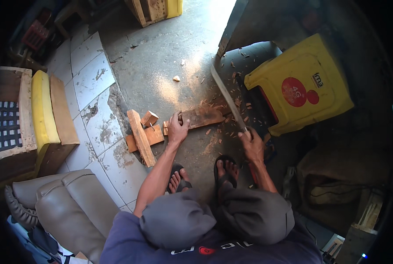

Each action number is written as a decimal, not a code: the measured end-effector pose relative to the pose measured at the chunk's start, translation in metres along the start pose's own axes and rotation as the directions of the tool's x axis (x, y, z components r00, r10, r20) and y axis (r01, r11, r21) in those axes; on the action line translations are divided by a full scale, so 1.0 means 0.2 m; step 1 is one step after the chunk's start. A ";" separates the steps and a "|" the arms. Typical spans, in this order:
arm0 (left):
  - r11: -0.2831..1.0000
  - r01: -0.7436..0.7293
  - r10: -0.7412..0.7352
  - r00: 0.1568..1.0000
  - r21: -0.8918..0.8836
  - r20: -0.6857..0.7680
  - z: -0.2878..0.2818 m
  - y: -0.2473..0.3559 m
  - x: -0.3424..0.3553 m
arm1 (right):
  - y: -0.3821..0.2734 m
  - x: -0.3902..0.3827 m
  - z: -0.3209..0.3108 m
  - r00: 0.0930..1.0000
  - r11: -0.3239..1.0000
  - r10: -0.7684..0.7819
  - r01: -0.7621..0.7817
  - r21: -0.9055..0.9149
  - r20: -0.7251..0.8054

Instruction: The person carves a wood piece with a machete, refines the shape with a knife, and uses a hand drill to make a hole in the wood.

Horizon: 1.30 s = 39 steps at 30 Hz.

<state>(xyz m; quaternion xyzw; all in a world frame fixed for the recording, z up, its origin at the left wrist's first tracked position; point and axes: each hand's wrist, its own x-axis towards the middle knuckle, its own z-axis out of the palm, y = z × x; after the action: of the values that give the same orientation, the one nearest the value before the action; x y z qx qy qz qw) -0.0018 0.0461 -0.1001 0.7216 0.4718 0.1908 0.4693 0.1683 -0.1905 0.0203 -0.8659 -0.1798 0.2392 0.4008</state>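
Note:
My right hand (252,145) is wrapped round the grip of a long, slightly curved machete (226,94). Its blade points up and away from me and passes beyond the far end of a dark wooden board (203,118). That board lies low over the floor in front of my feet, with shavings around it. My left hand (178,127) is closed on a wooden piece at the board's near-left end; my fingers hide most of it. Just left of this hand, a wooden strip (141,137) lies across a flat orange wood piece (154,135), with a small wood block (149,118) beside them.
A yellow plastic stool (311,92) lies tipped at the right. Wood chips and sawdust (192,72) cover parts of the concrete floor. Cracked white tiles (102,114) run along the left, near a grey cushioned seat (69,202) and a wooden frame with yellow foam (44,110).

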 end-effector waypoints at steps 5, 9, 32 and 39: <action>0.994 -0.087 0.091 0.994 0.062 -0.068 -0.11 0.03 -0.14 | 0.04 0.30 0.13 0.947 0.972 -0.226 0.233 -0.005 0.229; 0.942 -0.224 0.263 0.956 0.248 -0.133 -0.24 0.13 -0.19 | -0.01 0.61 0.29 0.778 0.903 -0.407 0.421 0.084 0.478; 0.925 -0.257 0.206 0.958 0.279 0.201 0.05 0.07 0.05 | 0.08 0.69 0.44 0.839 0.888 -0.423 0.458 -0.025 0.341; 0.903 -0.272 0.251 0.962 0.332 0.105 -0.03 0.16 0.04 | 0.02 0.73 0.53 0.771 0.884 -0.466 0.426 0.192 0.433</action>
<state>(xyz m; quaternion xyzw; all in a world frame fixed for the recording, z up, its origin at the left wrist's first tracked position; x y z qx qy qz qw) 0.0141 0.0515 -0.0720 0.8543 0.3825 0.1451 0.3206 0.2296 -0.0538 -0.0823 -0.6973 -0.4610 0.3458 0.4261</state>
